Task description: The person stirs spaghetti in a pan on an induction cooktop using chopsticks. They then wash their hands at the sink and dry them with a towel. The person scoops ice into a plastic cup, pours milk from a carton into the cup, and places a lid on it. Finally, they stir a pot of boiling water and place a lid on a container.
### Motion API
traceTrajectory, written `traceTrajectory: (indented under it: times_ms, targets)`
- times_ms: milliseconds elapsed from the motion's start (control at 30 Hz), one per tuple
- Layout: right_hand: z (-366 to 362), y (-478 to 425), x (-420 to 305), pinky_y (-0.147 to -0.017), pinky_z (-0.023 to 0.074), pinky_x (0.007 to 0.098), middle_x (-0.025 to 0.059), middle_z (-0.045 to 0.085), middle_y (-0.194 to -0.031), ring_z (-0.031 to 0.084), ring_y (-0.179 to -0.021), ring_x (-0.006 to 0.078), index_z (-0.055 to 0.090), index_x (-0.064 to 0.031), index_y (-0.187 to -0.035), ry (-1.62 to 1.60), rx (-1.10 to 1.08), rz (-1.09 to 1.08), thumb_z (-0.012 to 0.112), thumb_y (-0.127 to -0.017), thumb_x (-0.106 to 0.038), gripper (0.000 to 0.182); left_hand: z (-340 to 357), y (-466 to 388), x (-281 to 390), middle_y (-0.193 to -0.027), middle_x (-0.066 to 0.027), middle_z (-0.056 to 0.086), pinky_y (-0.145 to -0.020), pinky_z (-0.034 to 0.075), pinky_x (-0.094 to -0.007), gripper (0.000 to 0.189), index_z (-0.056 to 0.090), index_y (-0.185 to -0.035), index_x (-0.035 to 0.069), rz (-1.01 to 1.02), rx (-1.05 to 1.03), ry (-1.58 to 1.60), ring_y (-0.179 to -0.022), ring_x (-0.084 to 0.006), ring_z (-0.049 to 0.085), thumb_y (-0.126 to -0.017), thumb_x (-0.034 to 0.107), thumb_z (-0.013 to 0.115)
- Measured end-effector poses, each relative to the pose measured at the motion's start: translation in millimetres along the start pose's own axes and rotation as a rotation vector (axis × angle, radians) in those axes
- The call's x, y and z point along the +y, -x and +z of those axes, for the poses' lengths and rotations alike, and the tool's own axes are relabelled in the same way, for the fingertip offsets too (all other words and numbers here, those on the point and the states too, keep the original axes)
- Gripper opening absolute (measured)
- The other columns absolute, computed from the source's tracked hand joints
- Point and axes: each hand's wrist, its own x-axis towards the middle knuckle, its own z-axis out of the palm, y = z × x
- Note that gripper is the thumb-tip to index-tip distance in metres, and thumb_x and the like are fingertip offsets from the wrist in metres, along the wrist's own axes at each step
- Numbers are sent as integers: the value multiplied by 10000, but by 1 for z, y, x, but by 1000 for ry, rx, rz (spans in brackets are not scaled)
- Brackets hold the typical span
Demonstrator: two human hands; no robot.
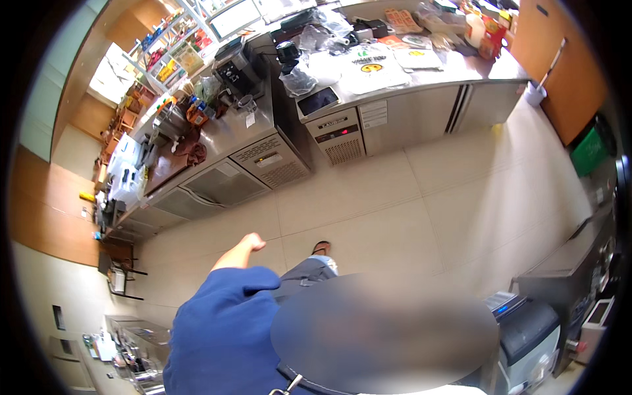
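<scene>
My left hand (255,242) hangs over the tiled floor, fingers curled, with nothing visible in it. My right hand is out of view; a blurred patch covers the lower middle. Ahead, a steel counter (414,81) carries a dark-screened tablet (318,101), printed white plastic bags (373,74) and crumpled clear bags (298,81). On the adjoining steel counter (224,140) are a black coffee machine (237,69), a clear plastic cup (247,103), a steel pot (170,121) and a brown cloth (195,152) by a brown board (165,170). Neither counter is touched by my left hand.
Refrigerator panels (340,138) front the counters. At right stand a white bucket (534,94) with a long handle, a green bin (590,153) and a dark-lidded machine (528,326). A dark-legged chair (121,279) stands left. My sandalled foot (322,248) is on the tiles.
</scene>
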Motion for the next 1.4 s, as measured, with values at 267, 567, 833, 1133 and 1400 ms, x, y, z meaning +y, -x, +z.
traceTrajectory:
  times_ms: [267,567,833,1133,1400]
  targets:
    - [-185,13,-421,-811,535,445,191,693,-1048,682,-940,366,670,-12,-1088,-543,339,-536,581,-1046,-258,265,138,-55,-205,-1329,-172,674,-1047,510,-394,489,745,-1197,73,-237,56,482,-1247,-314,640,-826,387,689]
    - [-191,274,-1118,-802,524,432,187,701,-1010,685,-925,367,663,-12,-1129,-930,-71,-1455,593,-1045,-269,280,-64,-136,-223,-1214,-122,697,-1039,496,-416,353,707,-1184,85,-107,665,1176,-1199,-293,625,-892,275,762]
    - [7,433,-1501,-715,536,419,173,702,-819,705,-749,314,671,-29,-978,-748,-754,-1369,603,-1014,-366,345,-273,-205,-251,-1289,-141,647,-1055,477,-429,284,701,-1185,76,-12,933,1163,-1231,-322,600,-921,179,721]
    - [70,476,-1599,-660,465,256,11,664,-940,549,-724,79,630,-12,-1082,-770,-1403,-1236,541,-1082,-352,351,-344,-284,-285,-1357,-120,629,-1022,495,-423,256,695,-1208,72,0,823,1235,-1252,-269,592,-963,146,678]
    - [68,479,-1603,-657,458,283,7,583,-810,535,-701,101,613,-22,-1066,-721,-1335,-1270,535,-1082,-386,372,-376,-321,-309,-1333,-126,634,-1027,502,-438,265,700,-1201,86,88,748,1254,-1255,-279,593,-949,166,700]
